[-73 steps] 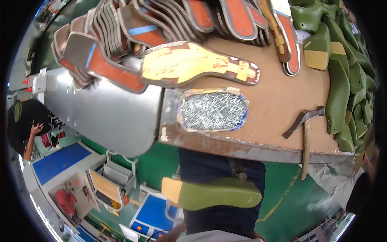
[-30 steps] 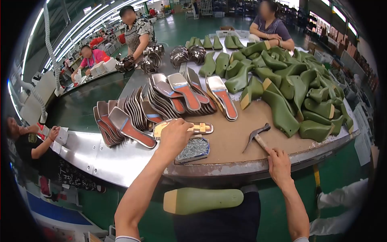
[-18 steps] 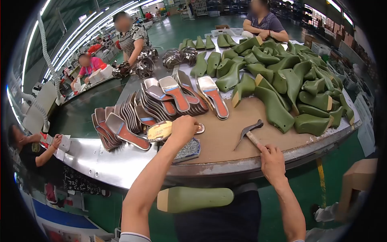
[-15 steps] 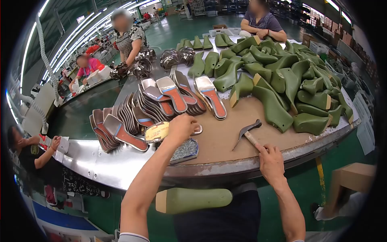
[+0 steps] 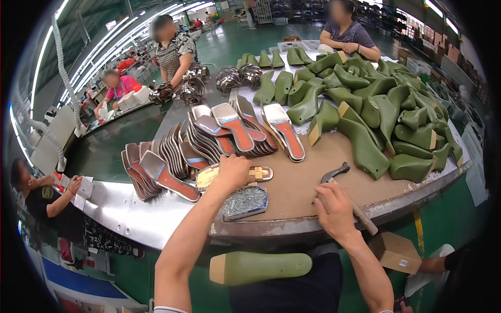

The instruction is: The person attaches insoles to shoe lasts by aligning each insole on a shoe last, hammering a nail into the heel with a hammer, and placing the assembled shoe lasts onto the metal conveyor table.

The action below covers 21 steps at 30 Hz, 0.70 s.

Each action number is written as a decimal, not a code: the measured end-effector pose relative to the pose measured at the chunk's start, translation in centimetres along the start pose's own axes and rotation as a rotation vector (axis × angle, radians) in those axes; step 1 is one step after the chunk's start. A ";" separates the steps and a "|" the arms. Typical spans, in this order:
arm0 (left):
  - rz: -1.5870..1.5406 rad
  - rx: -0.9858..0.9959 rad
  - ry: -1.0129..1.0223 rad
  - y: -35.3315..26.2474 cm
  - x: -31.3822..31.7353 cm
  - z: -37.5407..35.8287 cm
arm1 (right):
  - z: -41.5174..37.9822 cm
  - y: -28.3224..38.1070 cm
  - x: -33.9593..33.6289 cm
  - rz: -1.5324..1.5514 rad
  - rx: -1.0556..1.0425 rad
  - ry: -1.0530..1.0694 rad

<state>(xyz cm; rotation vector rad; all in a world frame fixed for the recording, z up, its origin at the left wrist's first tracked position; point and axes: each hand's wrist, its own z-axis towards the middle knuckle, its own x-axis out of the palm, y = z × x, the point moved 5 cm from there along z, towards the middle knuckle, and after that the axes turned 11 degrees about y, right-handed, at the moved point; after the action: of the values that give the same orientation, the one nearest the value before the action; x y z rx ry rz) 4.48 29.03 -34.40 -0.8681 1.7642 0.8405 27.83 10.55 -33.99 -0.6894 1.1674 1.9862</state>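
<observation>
My left hand point(image 5: 236, 172) is closed over the middle of an insole point(image 5: 207, 176) with a yellow printed underside, which lies on the table. The insole's narrow end sticks out to the right of my fingers. Just below sits a small tray of nails point(image 5: 245, 201). My right hand point(image 5: 335, 208) is over a hammer point(image 5: 362, 218), its fingers apart and bent, its palm hidden. The hammer rests on the table edge, dark head pointing away. A green shoe last point(image 5: 263, 267) with a tan end lies across my lap.
Stacks of insoles point(image 5: 169, 175) with red and silver faces stand to the left. A large heap of green shoe lasts point(image 5: 365, 115) covers the right rear. Dark metallic bundles point(image 5: 229, 79) sit farther back. Several people work around the table; a cardboard box point(image 5: 395, 253) is at lower right.
My right hand has loosened from the hammer's handle and shifted left; the hammer now lies down on the table edge. My left hand has taken hold of the insole, which lies straighter. The view shifted slightly.
</observation>
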 end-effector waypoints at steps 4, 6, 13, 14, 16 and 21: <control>0.048 0.095 -0.010 0.6 0.3 0.2 | -0.1 0.3 1.9 0.080 0.046 0.033; -0.042 0.176 -0.051 2.0 0.3 0.3 | -0.8 1.5 1.6 0.158 -0.019 -0.055; -0.308 0.226 -0.213 0.7 -3.5 -1.4 | -12.2 2.6 -2.3 0.250 0.157 -0.241; -0.302 0.217 -0.205 0.5 -4.1 -1.9 | -14.2 2.8 -2.7 0.260 0.212 -0.233; -0.386 0.209 -0.217 0.2 -5.0 -2.7 | -18.0 2.4 -2.6 0.249 0.319 -0.213; -0.442 0.279 -0.198 -2.5 -7.1 -6.1 | -24.8 1.5 -1.2 0.345 0.565 -0.102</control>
<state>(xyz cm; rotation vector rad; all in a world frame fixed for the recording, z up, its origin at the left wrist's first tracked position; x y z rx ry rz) 5.84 23.96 -26.31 -0.9063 1.4008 0.3661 29.51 -12.37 -43.41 -0.0993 1.7688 1.7902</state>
